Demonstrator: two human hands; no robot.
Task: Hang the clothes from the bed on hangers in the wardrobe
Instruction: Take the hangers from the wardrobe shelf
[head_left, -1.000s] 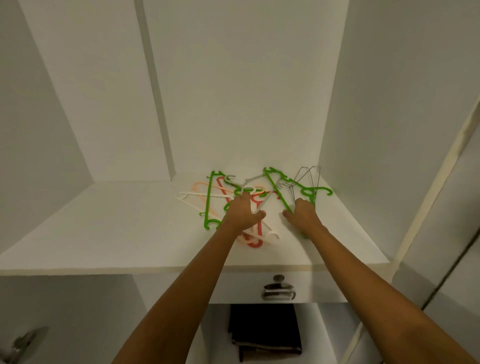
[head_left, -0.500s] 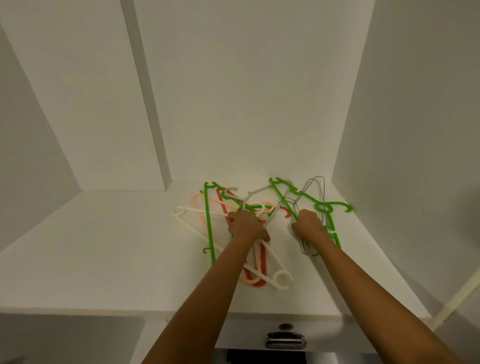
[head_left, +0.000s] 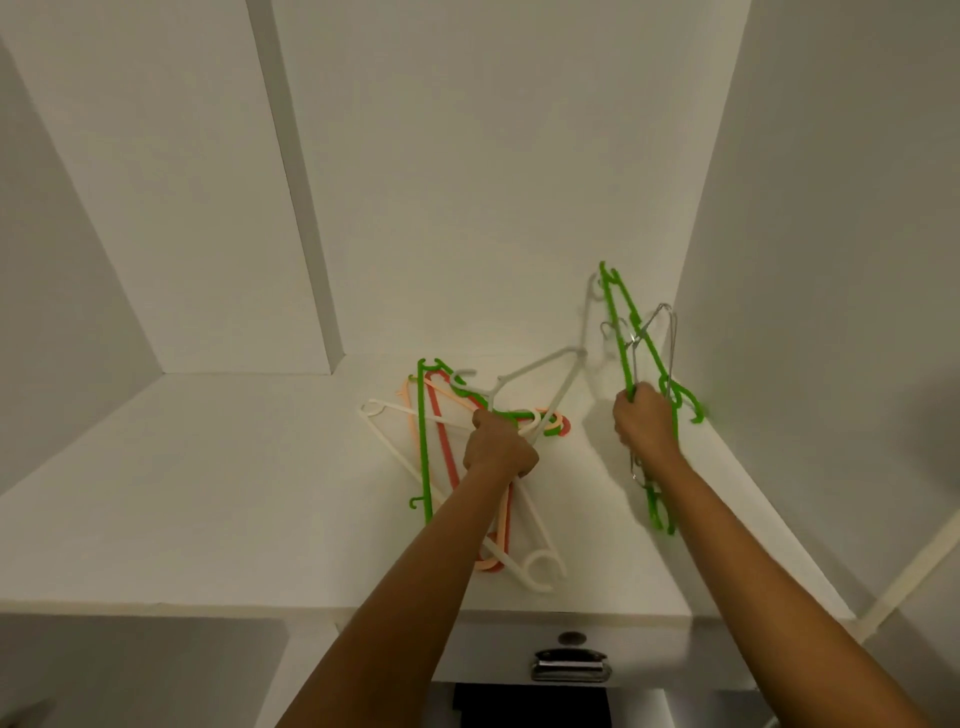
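Overhead, the left hand (head_left: 498, 441) grips a white hanger (head_left: 540, 374) over the hanger pile (head_left: 425, 441) on the shelf (head_left: 208, 493); at its three o'clock, the right hand (head_left: 644, 421) holds a green hanger (head_left: 621, 332) and wire hangers (head_left: 671, 332) upright.

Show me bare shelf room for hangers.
Widest: the shelf left of the hanger pile, out to the left wall. Narrower: between both forearms. Crowded: the pile under the left hand, the green hangers in the right hand.

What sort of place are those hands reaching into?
Most likely the inside of a white wardrobe: a high shelf closed in by walls, a heap of coloured hangers lying on it, and a metal handle just below its front edge.
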